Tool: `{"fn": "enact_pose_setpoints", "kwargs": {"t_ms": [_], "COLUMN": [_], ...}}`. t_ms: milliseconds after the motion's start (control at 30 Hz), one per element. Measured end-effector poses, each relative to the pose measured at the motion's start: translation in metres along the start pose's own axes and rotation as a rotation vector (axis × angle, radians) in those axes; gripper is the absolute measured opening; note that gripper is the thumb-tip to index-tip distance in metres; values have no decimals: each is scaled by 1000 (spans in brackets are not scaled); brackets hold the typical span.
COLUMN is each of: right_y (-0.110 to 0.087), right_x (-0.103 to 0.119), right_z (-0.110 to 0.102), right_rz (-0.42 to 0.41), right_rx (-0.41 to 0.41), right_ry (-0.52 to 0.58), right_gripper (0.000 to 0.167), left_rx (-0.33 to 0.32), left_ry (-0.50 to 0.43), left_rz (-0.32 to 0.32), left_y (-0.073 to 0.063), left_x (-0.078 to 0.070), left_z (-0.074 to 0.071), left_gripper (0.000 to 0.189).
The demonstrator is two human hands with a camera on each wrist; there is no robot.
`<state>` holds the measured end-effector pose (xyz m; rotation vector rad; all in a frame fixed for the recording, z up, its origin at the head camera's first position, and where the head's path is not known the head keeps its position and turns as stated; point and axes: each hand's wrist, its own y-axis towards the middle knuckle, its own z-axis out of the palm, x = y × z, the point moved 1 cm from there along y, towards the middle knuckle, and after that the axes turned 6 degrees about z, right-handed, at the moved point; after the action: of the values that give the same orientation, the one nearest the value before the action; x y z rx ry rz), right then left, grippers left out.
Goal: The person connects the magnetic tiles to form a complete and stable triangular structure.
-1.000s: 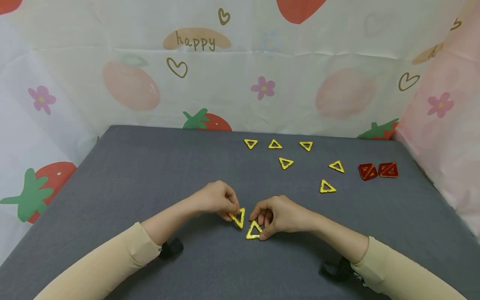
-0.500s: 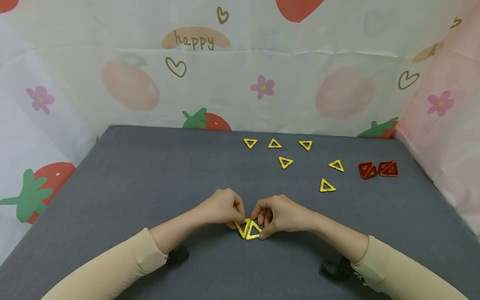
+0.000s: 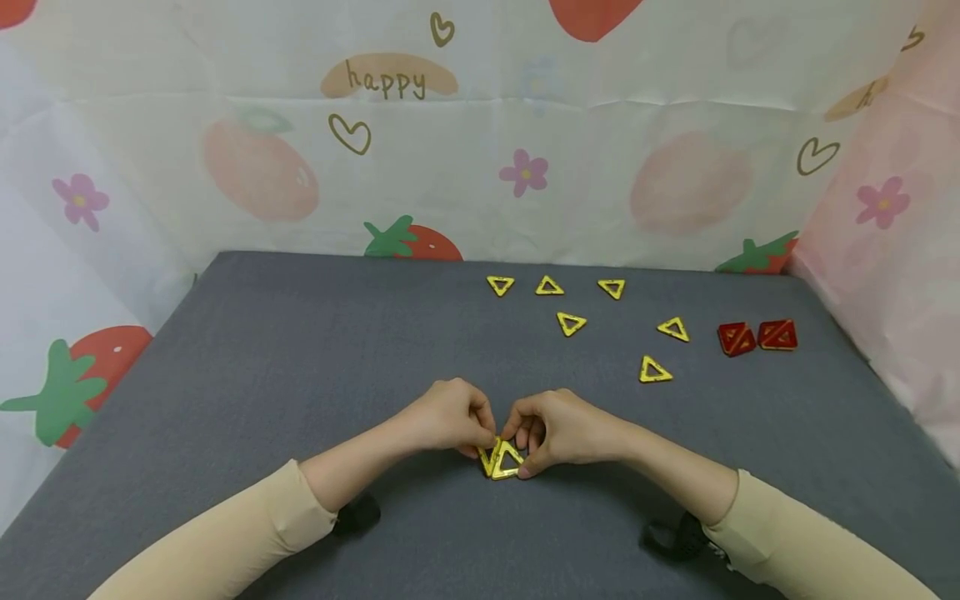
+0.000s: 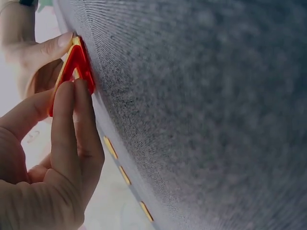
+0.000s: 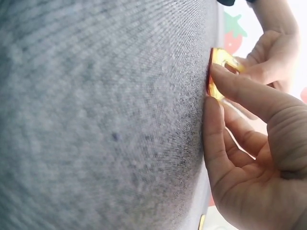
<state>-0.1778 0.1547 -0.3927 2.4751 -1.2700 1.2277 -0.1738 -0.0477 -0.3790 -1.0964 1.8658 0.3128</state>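
The left hand (image 3: 450, 418) has a close pinch on a yellow triangular frame (image 3: 483, 463), thumb and fingers gathered on its left part; the left wrist view shows this piece tilted, its red underside turned up from the cloth. The right hand (image 3: 564, 431) grips a second yellow triangle (image 3: 506, 476) just beside it, with the thumb at the lower right corner and the index finger near the top corner. The two frames meet edge to edge near the front middle of a grey cloth-covered table (image 3: 262, 358), the right one pointing away from the person. Beyond the hands, six more yellow triangles lie flat and apart from one another: one (image 3: 656, 370) to the right, another (image 3: 673, 329) behind it, one (image 3: 571, 324) further left, and three (image 3: 549, 287) in a loose row near the far edge. Right of these sit two red four-sided shapes (image 3: 737, 339), close together, each divided by a diagonal seam. Light sleeves (image 3: 817, 533) cover the forearms. A pale backdrop (image 3: 450, 175) printed with strawberries, flowers, hearts and "happy" stands behind.
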Motion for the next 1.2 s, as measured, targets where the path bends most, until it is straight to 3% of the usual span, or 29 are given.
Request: {"fn": "enact_pose_setpoints", "kwargs": {"t_ms": [100, 367, 500, 667, 967, 1200], "right_y": [0, 0, 0, 0, -1, 0], "right_x": [0, 0, 0, 0, 0, -1], "right_z": [0, 0, 0, 1, 0, 1], "right_rz": [-1, -2, -1, -5, 4, 4], "right_rx": [-1, -5, -6, -6, -3, 1], "right_ry": [-5, -4, -4, -6, 6, 7], "right_gripper": [33, 32, 32, 32, 31, 31], "left_rx": [15, 49, 48, 25, -29, -6], "left_ry": [-4, 27, 1, 43, 34, -2], "left_rz": [20, 52, 76, 118, 108, 165], "left_y": [0, -5, -8, -9, -9, -10], "left_x": [1, 2, 4, 7, 9, 11], "left_z": [0, -3, -3, -1, 4, 6], "left_gripper": [3, 28, 28, 26, 28, 30]}}
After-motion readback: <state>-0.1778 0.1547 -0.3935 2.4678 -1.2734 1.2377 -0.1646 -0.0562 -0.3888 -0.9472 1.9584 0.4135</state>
